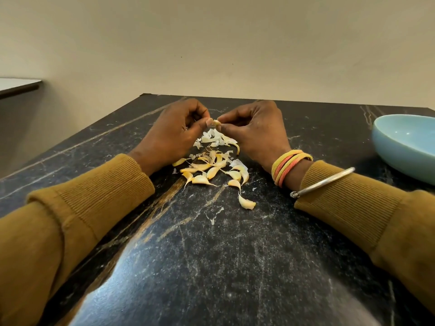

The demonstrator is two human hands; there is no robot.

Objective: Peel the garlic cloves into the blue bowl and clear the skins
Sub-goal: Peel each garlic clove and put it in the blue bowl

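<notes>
My left hand (174, 135) and my right hand (254, 130) meet above the table, and both pinch one small garlic cloves piece (216, 123) between thumbs and fingertips. Below them lies a heap of several unpeeled garlic cloves (211, 170) on the black marble table (211, 255). Thin white skins (214, 137) are scattered at the far end of the heap, right under my fingers. One clove (246, 203) lies apart, nearer to me. The blue bowl (404, 147) stands at the right edge, partly cut off; the part of its inside that shows holds nothing.
The table's far edge (259, 98) runs just behind my hands, with a plain beige wall beyond. A second surface (18, 85) juts in at the far left. My forearms in mustard sleeves rest on the table on both sides.
</notes>
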